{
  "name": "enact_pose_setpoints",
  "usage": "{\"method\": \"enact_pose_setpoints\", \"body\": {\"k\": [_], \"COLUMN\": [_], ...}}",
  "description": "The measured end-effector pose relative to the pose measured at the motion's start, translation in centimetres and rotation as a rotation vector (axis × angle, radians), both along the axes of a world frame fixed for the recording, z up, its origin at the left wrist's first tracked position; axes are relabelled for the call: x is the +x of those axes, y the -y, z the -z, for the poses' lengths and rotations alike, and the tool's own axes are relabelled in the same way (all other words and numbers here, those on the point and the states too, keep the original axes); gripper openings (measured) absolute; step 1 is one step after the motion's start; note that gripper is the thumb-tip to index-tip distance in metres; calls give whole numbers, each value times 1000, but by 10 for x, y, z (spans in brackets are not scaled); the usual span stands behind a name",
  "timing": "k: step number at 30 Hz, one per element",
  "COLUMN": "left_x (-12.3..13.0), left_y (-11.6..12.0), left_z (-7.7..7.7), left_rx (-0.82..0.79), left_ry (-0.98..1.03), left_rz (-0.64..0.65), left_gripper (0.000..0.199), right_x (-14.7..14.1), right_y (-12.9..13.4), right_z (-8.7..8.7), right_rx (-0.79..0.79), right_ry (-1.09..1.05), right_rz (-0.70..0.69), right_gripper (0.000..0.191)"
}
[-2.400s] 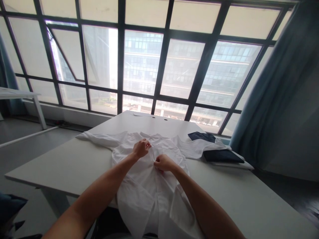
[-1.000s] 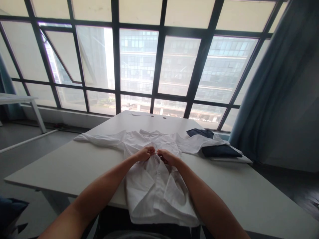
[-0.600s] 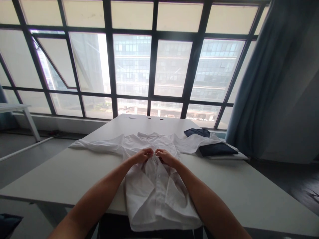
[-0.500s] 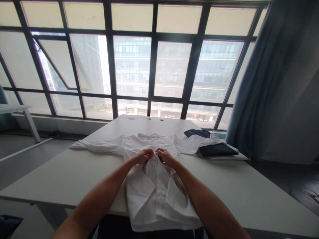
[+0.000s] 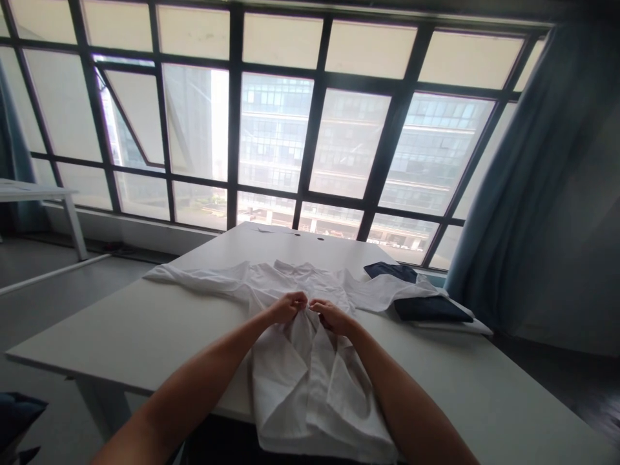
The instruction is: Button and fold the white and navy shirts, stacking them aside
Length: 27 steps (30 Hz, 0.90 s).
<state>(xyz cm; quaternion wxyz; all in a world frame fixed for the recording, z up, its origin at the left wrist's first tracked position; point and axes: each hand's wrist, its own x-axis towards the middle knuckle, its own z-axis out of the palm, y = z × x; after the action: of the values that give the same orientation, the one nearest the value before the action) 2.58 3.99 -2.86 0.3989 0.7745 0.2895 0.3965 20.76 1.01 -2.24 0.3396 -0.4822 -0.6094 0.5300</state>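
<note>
A white long-sleeved shirt (image 5: 320, 400) lies spread on the table (image 5: 194, 342), collar toward the window and sleeves out to both sides. Its lower hem hangs over the near table edge. My left hand (image 5: 289, 307) pinches the front of the shirt at its middle. Close beside it, my right hand (image 5: 331, 316) grips the other side of the front opening. Both sets of fingertips nearly meet, with fabric bunched and raised between them. Any button there is too small to make out.
Dark folded garments (image 5: 433, 309) lie at the right under the shirt's right-hand sleeve, with a white layer beneath. A blue curtain (image 5: 504, 194) hangs at the right. Another white table (image 5: 33, 190) stands at the far left. Large windows rise behind the table.
The camera view has tilted and shifted a little, so the scene sits slightly to the right. Both hands stay at the same spot on the shirt front, fingers barely changed.
</note>
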Motion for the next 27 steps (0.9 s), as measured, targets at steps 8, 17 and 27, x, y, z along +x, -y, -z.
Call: {"method": "enact_pose_setpoints", "body": {"k": [8,17,27], "left_x": [3,3,0], "left_y": [-2,-1,1], "left_z": [4,6,0], "left_rx": [18,23,74], "left_ry": [48,28,-42], "left_rz": [-52,-54,36], "left_gripper": [5,9,10], "right_x": [-2,1,9], "right_y": [3,1,-8], "right_z": [-2,-2,6], "right_rx": [129,209,178], "right_ry": [-24,-3,9], "right_rz": [14,-11,-22], "right_gripper": [33,32,32]}}
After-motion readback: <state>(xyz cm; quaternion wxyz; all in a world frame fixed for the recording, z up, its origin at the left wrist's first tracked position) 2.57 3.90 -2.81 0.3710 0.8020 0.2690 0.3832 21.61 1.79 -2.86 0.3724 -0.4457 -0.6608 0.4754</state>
